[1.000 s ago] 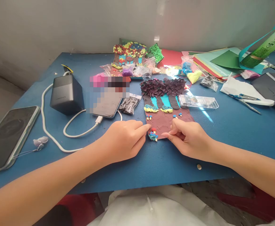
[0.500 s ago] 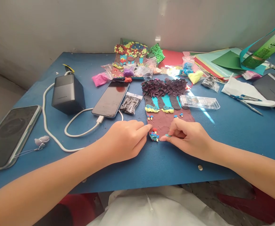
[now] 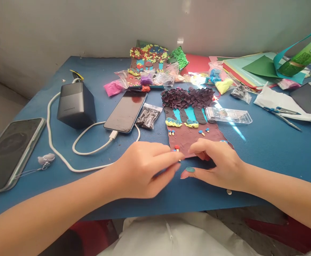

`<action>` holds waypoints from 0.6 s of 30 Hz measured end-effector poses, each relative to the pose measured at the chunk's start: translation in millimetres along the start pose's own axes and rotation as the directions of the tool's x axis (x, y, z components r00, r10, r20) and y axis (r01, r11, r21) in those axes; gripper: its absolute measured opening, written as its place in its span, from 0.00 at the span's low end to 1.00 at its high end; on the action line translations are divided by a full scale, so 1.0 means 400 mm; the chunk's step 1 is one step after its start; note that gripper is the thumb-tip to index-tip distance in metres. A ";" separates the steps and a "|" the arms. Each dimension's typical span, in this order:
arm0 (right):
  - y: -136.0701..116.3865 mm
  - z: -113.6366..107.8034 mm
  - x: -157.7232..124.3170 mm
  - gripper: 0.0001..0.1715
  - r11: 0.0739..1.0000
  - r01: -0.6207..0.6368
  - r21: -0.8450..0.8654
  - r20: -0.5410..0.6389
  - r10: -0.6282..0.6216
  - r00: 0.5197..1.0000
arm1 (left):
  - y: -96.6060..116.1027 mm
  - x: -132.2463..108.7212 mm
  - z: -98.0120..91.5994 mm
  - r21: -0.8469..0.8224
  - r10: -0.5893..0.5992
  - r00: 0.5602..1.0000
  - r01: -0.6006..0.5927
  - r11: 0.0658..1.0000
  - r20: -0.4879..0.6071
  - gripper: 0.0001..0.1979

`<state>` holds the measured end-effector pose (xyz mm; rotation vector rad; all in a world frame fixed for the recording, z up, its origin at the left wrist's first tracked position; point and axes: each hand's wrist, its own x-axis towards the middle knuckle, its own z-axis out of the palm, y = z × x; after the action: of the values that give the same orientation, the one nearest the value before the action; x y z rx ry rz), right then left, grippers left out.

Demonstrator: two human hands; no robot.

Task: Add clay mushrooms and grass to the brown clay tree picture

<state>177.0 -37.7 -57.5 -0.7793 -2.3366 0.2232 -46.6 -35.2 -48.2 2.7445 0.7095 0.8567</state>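
The clay picture [image 3: 183, 138], maroon beneath dark-purple ruffles, lay at my twelve o'clock. My right hand [image 3: 220, 161] had fingers wide, a teal piece [image 3: 190, 169] on the thumb; my left hand's [image 3: 146, 169] stood narrowly apart.

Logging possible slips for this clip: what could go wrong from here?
The right hand carries a teal piece loose on its thumb, unpinched, so it might drop. The left hand is close to the red-capped mushroom and could smear it. The white cable meets the left forearm in view, so it might snag.
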 end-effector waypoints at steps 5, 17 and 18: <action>-0.007 0.002 0.002 0.12 0.999 0.036 0.008 -0.004 -0.036 0.999 | 0.024 0.000 0.003 -0.080 0.092 0.996 -0.091 0.993 0.013 0.08; -0.016 0.000 -0.003 0.17 0.997 0.028 0.072 -0.031 -0.026 0.999 | 0.019 -0.003 0.011 0.023 0.220 0.974 -0.221 0.975 0.043 0.06; -0.017 0.000 -0.002 0.17 0.997 0.028 0.072 -0.032 -0.026 0.999 | 0.019 -0.005 0.014 0.046 0.227 0.973 -0.228 0.973 0.034 0.06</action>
<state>174.4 -43.7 -55.6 -0.7104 -2.2950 0.2806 -42.1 -43.1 -51.5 2.9167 0.4211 0.8516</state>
